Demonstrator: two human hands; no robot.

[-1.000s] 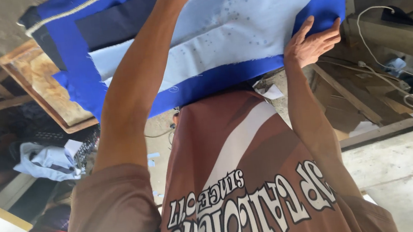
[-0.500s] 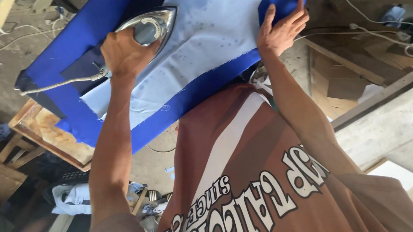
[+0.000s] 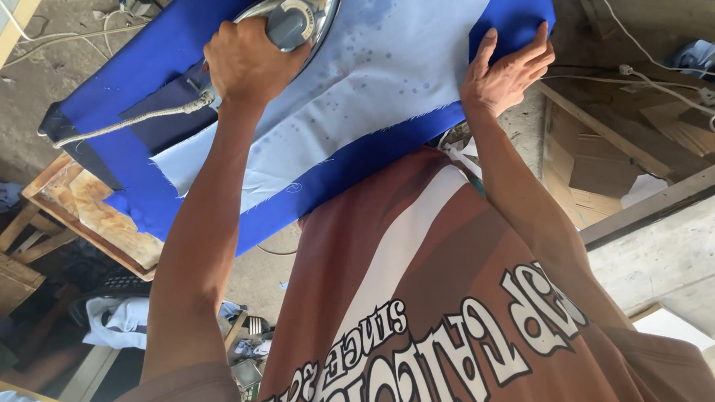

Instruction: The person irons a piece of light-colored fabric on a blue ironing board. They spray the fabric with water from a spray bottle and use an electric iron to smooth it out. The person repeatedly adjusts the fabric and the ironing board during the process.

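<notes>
The left hand [image 3: 252, 62] was clenched around the handle of a chrome clothes iron [image 3: 294, 18] resting on the pale blue cloth [image 3: 382, 87] spread over the blue-covered ironing board [image 3: 147, 60], while the right hand [image 3: 506, 72] lay flat, fingers splayed, pinning the cloth's edge.

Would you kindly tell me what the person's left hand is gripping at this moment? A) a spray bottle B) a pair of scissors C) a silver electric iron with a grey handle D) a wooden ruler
C: the left hand is closed around the handle of the silver electric iron, which rests on the pale blue cloth, while the right hand lies flat at that cloth's edge.
</notes>
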